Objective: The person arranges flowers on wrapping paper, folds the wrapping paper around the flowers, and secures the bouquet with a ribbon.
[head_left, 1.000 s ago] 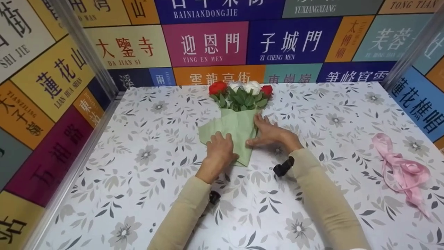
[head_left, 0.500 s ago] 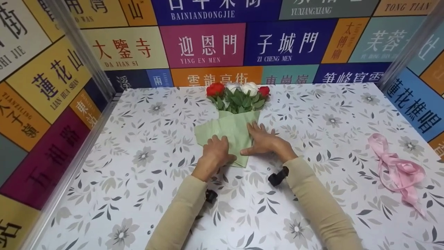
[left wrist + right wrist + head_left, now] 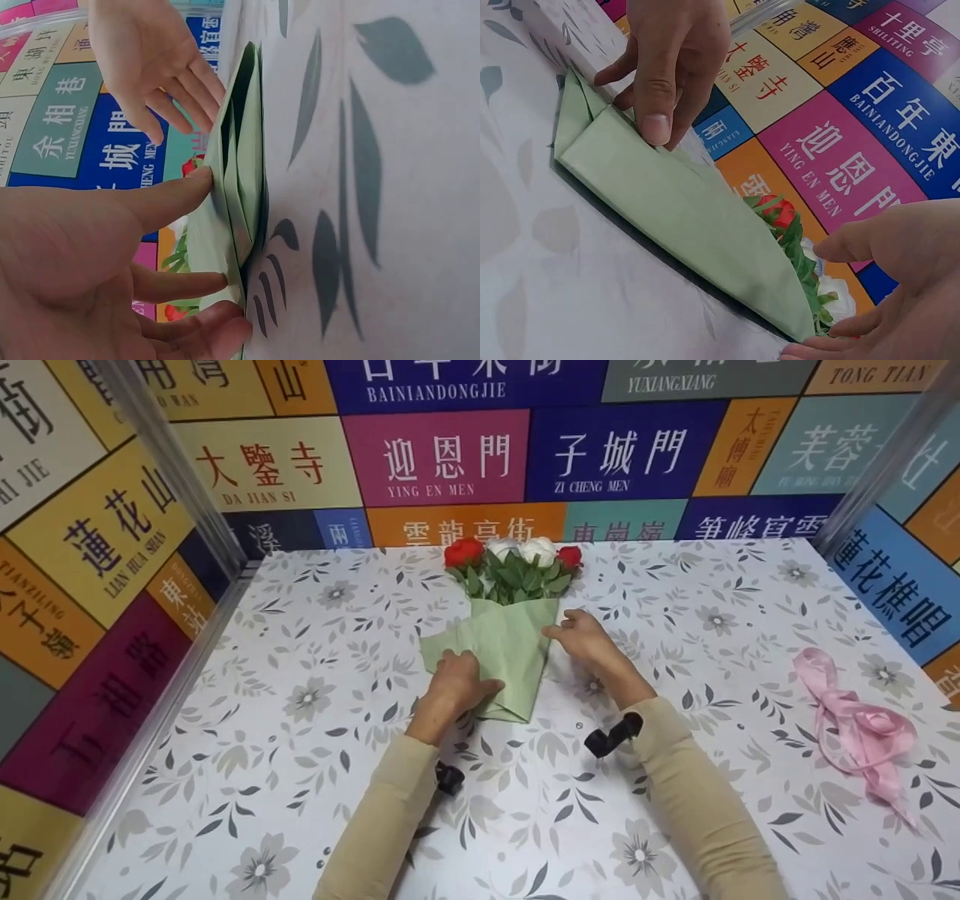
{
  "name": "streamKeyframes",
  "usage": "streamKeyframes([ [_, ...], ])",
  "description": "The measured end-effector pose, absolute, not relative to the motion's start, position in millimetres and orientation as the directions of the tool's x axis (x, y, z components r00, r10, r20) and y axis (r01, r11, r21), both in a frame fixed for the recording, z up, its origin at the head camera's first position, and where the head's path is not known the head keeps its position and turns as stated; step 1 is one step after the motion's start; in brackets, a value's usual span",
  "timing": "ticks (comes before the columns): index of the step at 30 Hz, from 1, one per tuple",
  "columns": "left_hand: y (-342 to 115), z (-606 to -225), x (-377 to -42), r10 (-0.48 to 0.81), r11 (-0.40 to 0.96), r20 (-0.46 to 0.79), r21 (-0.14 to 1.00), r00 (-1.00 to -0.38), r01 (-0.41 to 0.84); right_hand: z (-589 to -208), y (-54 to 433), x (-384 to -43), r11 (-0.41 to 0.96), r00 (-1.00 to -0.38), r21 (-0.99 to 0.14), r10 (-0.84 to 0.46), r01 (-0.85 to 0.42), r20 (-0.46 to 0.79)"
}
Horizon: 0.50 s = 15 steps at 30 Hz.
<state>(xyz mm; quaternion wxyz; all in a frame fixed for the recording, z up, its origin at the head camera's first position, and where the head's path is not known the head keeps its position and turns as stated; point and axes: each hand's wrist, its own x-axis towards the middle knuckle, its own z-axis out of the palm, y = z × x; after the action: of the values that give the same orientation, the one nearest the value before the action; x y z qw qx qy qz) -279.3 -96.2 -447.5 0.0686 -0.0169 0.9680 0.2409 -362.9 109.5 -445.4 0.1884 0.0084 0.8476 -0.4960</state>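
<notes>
A bouquet of red roses [image 3: 463, 553] and white roses [image 3: 537, 551] with green leaves lies on the table, blooms toward the back wall. Pale green wrapping paper [image 3: 510, 652] folds round its stems, narrowing toward the person. My left hand [image 3: 454, 682] presses the paper's lower left side with extended thumb and fingertips. At the paper's upper right edge is my right hand [image 3: 586, 643], its fingers loosely bent. The left wrist view shows layered folds [image 3: 240, 180] at the paper's lower end. In the right wrist view, the right fingers [image 3: 840, 330] reach the paper's upper corner.
A loose pink ribbon [image 3: 862, 727] lies in a tangle at the right of the table [image 3: 262, 780], which has a floral cover. Panels with street-name lettering [image 3: 442, 457] stand along the back and both sides.
My right hand moved onto the paper's right side, then drew back to its upper right edge. My left hand shifted slightly left along the paper. The camera view shifted a little.
</notes>
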Motion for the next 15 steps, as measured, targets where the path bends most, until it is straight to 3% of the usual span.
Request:
streamKeyframes([
  [7,-96.0,-445.1,-277.6,-0.042,0.881,-0.126,0.463,-0.991,-0.096,-446.1,104.2,-361.3,0.468,-0.930,-0.858,-0.173,0.213,-0.325],
  [15,-93.1,-444.0,-277.1,-0.119,0.878,-0.066,0.460,-0.991,-0.136,-444.9,101.3,-357.0,0.290,-0.907,-0.901,-0.178,0.322,-0.381],
])
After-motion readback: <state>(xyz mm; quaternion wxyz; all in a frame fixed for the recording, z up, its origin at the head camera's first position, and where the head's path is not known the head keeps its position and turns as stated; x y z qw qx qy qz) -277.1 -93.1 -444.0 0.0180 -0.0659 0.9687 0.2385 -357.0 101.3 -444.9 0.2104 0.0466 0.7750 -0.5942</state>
